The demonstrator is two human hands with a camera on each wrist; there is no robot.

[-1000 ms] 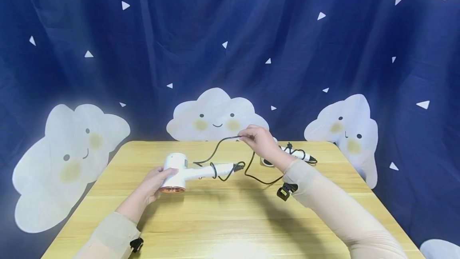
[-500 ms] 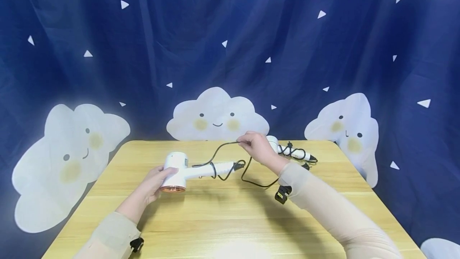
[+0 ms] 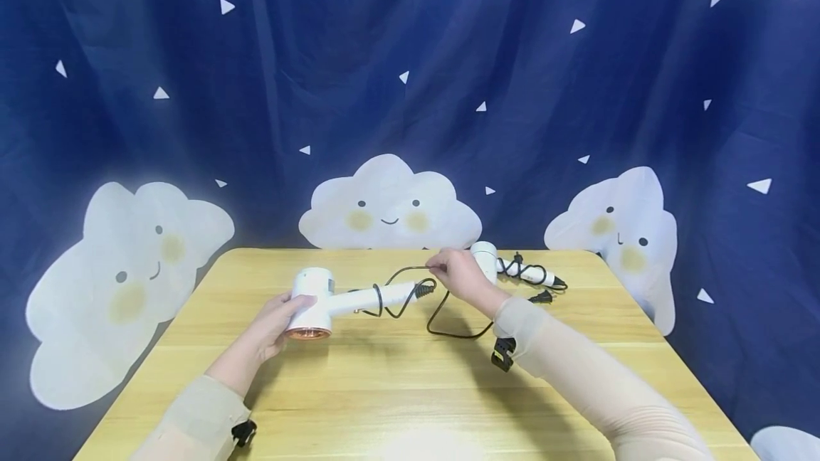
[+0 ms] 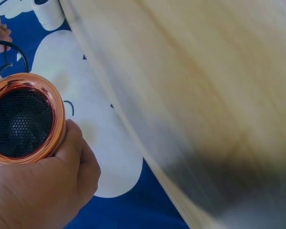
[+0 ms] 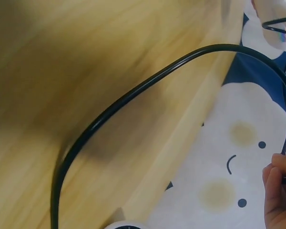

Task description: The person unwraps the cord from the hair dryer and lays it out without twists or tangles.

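Observation:
My left hand (image 3: 278,322) grips the head of a white hair dryer (image 3: 312,294), its handle pointing right. In the left wrist view, its copper-rimmed grille (image 4: 21,121) faces the camera beside my left hand (image 4: 52,186). A black cord (image 3: 376,297) loops around the handle. My right hand (image 3: 464,277) pinches this cord just beyond the handle's end. In the right wrist view, the cord (image 5: 133,93) arches across, with my right hand (image 5: 280,188) pinching it at the right edge. The free length hangs in a loop below the hand, partly hidden by the forearm.
A second white hair dryer (image 3: 528,273), its cord wrapped around the handle, lies at the back right of the wooden table (image 3: 384,390). A black plug (image 3: 543,297) shows near it, past the right forearm. A blue curtain (image 3: 397,119) with clouds hangs behind.
My right hand has moved down with the cord, from above the handle to about its level. The black plug has come into view beyond the sleeve. The left hand stays nearly still.

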